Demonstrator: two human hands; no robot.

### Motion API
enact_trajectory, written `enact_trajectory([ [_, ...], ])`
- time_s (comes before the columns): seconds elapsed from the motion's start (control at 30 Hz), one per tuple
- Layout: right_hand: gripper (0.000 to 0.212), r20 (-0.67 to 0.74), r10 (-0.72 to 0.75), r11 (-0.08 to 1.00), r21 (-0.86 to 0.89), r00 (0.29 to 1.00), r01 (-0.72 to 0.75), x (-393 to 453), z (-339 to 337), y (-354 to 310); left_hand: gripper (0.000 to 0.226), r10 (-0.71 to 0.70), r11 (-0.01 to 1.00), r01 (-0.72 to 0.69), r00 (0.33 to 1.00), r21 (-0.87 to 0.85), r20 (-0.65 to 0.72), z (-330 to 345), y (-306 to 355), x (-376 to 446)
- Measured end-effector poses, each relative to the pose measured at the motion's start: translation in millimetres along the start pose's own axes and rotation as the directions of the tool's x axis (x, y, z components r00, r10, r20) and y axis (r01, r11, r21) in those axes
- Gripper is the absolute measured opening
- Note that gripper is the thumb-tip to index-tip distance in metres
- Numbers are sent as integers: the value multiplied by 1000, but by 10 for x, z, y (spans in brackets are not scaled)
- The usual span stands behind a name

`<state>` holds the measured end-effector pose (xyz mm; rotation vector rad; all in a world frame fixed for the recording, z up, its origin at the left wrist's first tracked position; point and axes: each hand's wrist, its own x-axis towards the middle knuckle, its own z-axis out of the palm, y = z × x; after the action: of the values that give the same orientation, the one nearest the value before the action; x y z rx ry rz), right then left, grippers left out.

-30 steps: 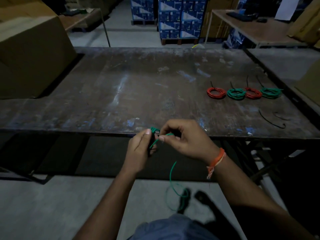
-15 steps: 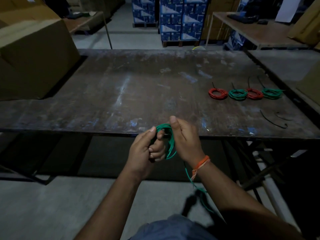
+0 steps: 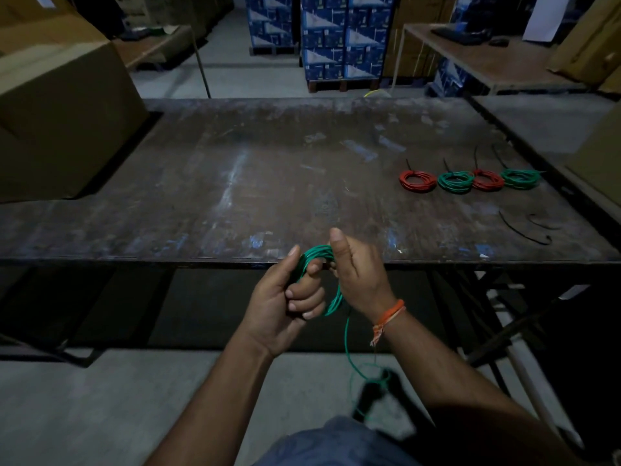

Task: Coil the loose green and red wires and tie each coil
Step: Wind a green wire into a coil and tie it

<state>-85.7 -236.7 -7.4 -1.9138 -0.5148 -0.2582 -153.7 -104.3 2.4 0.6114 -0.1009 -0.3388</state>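
Since a moment ago we are adding another turn: the green wire (image 3: 317, 255) is looping round our left hand (image 3: 285, 302), which is clamping it, while our right hand (image 3: 358, 274) is pinching the loop's far side, just off the worktop's (image 3: 235, 183) near edge. Light and springy, it needs pinching across all turns; its tail is hanging floorward.

Green wire (image 3: 331, 297) half-coiled at table's near edge, tail dangling; four tied red and green coils (image 3: 417, 180) far right.
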Motion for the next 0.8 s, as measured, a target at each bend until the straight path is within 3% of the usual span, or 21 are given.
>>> enact_trajectory([
  [0.17, 59, 22, 34, 996, 83, 999, -35, -31, 23, -12, 37, 10, 1000, -13, 985, -15, -170, 77, -14, 6],
  [0.3, 55, 89, 55, 990, 122, 994, -66, -56, 12, -8, 35, 4, 998, -15, 982, -55, -191, 63, -15, -8],
  [0.57, 55, 63, 36, 999, 26, 997, -38, -76, 67, -24, 38, -47, 994, 29, 984, -102, -172, 0, -4, -39],
  [0.73, 63, 162, 118, 981, 132, 980, -140, -83, 10, 58, 33, -13, 991, -18, 973, -132, -231, -36, 28, -44],
  [0.8, 55, 200, 157, 964, 183, 967, -194, -125, -25, 137, 30, 38, 985, -81, 963, -152, -268, -75, 99, -54],
])
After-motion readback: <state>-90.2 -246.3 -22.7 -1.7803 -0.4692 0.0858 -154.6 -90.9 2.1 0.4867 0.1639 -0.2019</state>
